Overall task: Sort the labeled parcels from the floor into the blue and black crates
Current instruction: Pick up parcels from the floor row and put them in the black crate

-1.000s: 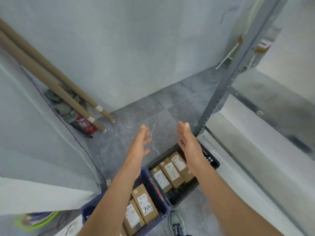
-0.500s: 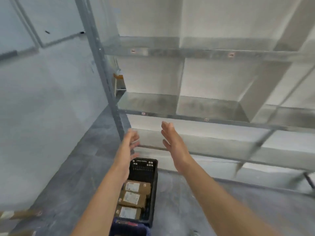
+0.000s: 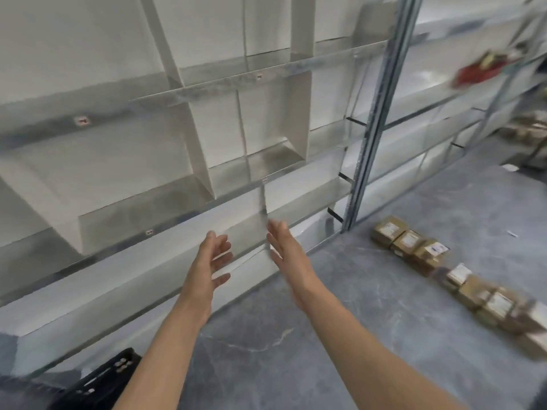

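- Shelving rack [image 3: 376,128]: now fills the view, which has swung right, away from the corner with both crates.
- Parcels [image 3: 426,250]: labelled brown boxes in a row on the floor [image 3: 325,335], newly in view at right, well apart from the hands; sorting judged unfinished.
- Black crate [image 3: 100,380]: only a corner shows, bottom left; blue crate gone from view.
- Left hand [image 3: 211,261], right hand [image 3: 288,255]: still spread wide, palms facing, empty.

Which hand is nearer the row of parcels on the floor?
Right. The right hand hovers left of the row of parcels, apart from it; the left hand is farther left.
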Demonstrator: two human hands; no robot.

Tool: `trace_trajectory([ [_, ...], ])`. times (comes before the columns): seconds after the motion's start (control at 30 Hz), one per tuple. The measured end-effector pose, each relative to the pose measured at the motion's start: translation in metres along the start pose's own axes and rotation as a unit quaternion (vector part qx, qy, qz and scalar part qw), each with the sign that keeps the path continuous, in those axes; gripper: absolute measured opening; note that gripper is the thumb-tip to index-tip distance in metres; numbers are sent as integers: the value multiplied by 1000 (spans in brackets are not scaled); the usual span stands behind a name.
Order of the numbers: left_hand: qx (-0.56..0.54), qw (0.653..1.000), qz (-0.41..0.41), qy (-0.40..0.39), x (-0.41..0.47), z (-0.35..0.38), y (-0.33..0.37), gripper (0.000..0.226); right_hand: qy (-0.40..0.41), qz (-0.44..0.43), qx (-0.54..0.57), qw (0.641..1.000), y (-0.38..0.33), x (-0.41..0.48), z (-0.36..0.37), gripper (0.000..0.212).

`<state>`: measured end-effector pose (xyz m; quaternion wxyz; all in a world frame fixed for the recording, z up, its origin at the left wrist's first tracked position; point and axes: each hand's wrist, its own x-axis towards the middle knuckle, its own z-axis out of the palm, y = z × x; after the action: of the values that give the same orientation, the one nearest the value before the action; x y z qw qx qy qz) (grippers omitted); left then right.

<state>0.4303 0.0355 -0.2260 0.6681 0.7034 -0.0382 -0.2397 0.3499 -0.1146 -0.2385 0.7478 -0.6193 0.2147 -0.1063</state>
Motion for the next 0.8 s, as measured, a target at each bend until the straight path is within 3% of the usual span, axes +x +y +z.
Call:
trace_trajectory([
  [0.1, 25, 997, -8, -69, 19, 89, -4, 54, 56, 5, 22, 998, -5, 1, -85, 75],
  [0.2, 35, 991, -23, -123, 33, 175, -9, 53, 104, 11, 24, 994, -8, -2, -160, 95],
  [0.27, 39, 986, -40, -159, 38, 226, -14, 55, 142, 24, 30, 989, -9, -8, -202, 97],
  [0.43, 78, 963, -61, -252, 45, 339, -27, 53, 252, 53, 69, 964, -8, -18, -300, 43],
  [0.5, 94, 952, -66, -284, 50, 378, -33, 56, 285, 56, 85, 953, -4, -18, -332, 33],
  [0.57, 109, 942, -72, -308, 58, 411, -40, 56, 311, 55, 95, 944, 4, -16, -359, 47],
  [0.67, 126, 924, -89, -349, 75, 460, -51, 53, 337, 57, 110, 933, 13, -9, -396, 88],
  [0.8, 147, 898, -101, -401, 107, 528, -64, 52, 382, 62, 124, 914, 22, 14, -448, 86],
])
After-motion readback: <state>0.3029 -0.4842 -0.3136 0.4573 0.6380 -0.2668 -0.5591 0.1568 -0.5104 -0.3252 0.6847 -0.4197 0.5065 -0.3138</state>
